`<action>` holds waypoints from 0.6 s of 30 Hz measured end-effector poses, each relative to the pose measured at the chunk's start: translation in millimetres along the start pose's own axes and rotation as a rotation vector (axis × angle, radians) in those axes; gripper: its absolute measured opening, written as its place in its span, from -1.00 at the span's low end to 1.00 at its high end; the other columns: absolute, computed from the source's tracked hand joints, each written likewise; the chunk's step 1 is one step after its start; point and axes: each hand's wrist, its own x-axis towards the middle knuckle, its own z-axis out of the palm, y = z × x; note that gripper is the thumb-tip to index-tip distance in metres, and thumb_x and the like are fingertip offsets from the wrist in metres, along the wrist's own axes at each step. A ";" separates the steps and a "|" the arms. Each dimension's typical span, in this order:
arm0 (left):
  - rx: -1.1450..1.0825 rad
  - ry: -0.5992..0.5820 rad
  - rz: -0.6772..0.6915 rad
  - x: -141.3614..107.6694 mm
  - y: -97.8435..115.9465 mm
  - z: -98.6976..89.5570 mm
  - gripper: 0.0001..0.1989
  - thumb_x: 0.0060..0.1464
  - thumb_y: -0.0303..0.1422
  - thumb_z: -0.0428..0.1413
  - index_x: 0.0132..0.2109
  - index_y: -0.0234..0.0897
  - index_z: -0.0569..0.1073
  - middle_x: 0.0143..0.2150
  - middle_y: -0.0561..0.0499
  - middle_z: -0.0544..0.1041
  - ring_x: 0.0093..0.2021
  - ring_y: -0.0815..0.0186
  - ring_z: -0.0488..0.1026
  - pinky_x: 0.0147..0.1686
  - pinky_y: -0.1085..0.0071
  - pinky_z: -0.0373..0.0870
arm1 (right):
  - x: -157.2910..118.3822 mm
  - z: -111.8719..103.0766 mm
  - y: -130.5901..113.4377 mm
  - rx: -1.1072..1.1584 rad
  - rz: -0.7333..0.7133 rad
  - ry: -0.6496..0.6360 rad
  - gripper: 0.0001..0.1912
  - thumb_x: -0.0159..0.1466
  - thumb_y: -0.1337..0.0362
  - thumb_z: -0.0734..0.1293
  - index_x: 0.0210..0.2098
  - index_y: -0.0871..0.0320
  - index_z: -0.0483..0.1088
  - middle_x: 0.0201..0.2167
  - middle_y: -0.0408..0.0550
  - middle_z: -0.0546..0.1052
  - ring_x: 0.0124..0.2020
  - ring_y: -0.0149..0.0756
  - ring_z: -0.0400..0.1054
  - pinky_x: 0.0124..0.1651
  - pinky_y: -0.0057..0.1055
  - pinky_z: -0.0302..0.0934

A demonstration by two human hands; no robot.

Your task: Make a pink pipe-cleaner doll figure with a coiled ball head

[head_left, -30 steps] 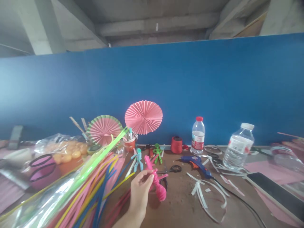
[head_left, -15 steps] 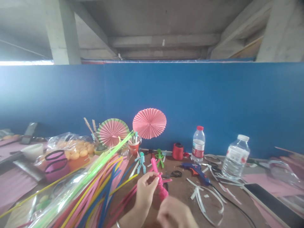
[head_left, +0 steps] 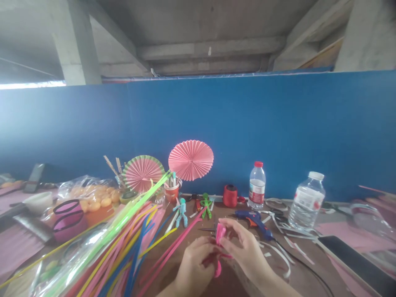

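Note:
A small pink pipe-cleaner figure [head_left: 220,234] is between my two hands above the brown table. My left hand [head_left: 198,262] is closed around its lower part, the fingers hiding much of the body. My right hand [head_left: 243,247] pinches its upper part between thumb and fingers. A pink end pokes out below, near the left fingertips. Left of my hands lie long pink pipe cleaners [head_left: 177,243]. Just beyond stand a blue figure [head_left: 182,212] and a green figure [head_left: 206,205] of the same kind. Dark scissors are partly hidden behind my hands.
A blue glue gun [head_left: 255,222] lies to the right, its cord running forward. Two water bottles [head_left: 257,185] and a red thread spool [head_left: 230,196] stand behind. Bundled coloured pipe cleaners [head_left: 123,243] fill the left. A phone [head_left: 355,262] lies at right. Pleated paper fans [head_left: 191,160] stand at the back.
My right hand has come up from below the figure to its top. My left hand has shifted lower on it. The pink figure has moved slightly right, and the view has turned a little.

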 end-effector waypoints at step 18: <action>0.020 0.034 -0.060 1.4 -2.8 0.6 -0.86 -0.05 -0.54 0.08 -0.39 -0.24 0.51 -0.43 -0.02 0.53 -0.40 0.30 0.47 -0.35 0.46 0.37 | 7.1 7.2 7.8 0.375 0.158 0.039 -0.89 0.14 0.26 0.28 -0.36 0.17 0.36 -0.49 -0.13 0.43 -0.47 -0.34 0.33 -0.38 -0.44 0.23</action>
